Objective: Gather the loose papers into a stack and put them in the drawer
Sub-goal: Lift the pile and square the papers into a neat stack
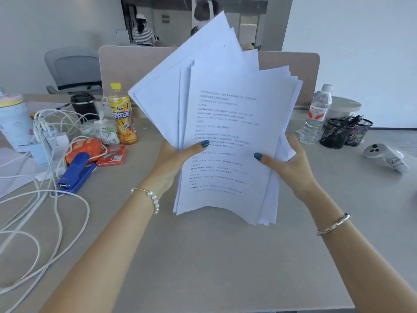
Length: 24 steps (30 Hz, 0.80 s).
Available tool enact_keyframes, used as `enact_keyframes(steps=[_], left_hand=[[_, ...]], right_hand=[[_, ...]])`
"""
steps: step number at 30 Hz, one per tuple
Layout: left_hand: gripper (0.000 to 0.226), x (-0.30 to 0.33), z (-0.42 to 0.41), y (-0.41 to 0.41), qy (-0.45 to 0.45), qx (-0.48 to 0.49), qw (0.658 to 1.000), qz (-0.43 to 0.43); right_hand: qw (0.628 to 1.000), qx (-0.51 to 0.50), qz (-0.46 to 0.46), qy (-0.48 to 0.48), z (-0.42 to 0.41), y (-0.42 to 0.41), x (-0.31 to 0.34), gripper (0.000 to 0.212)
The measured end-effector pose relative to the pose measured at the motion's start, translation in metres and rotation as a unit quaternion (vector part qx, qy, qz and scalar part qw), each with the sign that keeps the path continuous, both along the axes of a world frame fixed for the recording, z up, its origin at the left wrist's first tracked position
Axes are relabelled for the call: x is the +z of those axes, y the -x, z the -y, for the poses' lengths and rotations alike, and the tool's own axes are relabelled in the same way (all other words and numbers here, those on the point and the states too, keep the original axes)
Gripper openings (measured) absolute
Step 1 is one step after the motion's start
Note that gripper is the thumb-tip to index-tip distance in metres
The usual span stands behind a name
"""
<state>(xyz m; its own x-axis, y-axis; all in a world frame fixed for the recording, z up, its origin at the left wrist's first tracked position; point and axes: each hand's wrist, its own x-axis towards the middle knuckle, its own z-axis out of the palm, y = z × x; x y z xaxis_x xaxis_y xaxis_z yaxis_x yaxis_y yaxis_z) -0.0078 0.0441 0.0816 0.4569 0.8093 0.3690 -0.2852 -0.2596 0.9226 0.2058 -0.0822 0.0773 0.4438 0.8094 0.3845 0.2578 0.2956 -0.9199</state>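
A thick, uneven bundle of white papers (228, 123) stands upright in the middle of the head view, its lower edges just above or resting on the grey desk (203, 256). The front sheet carries printed text; sheets behind fan out to the upper left and right. My left hand (173, 161) grips the bundle's left side with the thumb on the front sheet. Gripping the right side is my right hand (291, 163), thumb also on the front. No drawer is in view.
To the left lie a blue stapler (75, 172), a red staple box (111, 155), an orange pouch (83, 148), an iced-tea bottle (123, 114) and tangled white cables (45, 199). At the right stand a water bottle (316, 114), mesh pen holders (345, 133) and a white controller (385, 157). A divider panel (291, 62) backs the desk.
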Motion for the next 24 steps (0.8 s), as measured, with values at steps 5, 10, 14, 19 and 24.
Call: enact_keyframes(steps=[5, 10, 14, 19, 24], left_hand=[[0.042, 0.021, -0.01, 0.021, -0.004, -0.049, 0.999, -0.011], [0.047, 0.028, -0.014, 0.032, 0.008, -0.062, 0.998, -0.017], [0.026, 0.028, -0.007, 0.025, -0.019, 0.011, 0.999, -0.039], [0.029, 0.024, -0.009, 0.029, -0.02, -0.01, 1.0, -0.017], [0.04, 0.004, -0.007, 0.027, 0.053, -0.063, 0.996, -0.037]], right_hand=[[0.996, 0.079, 0.035, 0.031, 0.01, -0.006, 0.011, 0.066], [0.985, 0.15, 0.033, 0.073, 0.026, -0.019, 0.01, 0.047], [0.984, 0.144, 0.047, 0.092, 0.03, -0.022, 0.016, 0.023], [0.956, 0.15, 0.15, 0.204, 0.032, -0.015, 0.026, 0.027], [0.961, 0.135, 0.112, 0.214, 0.026, -0.004, 0.012, 0.062]])
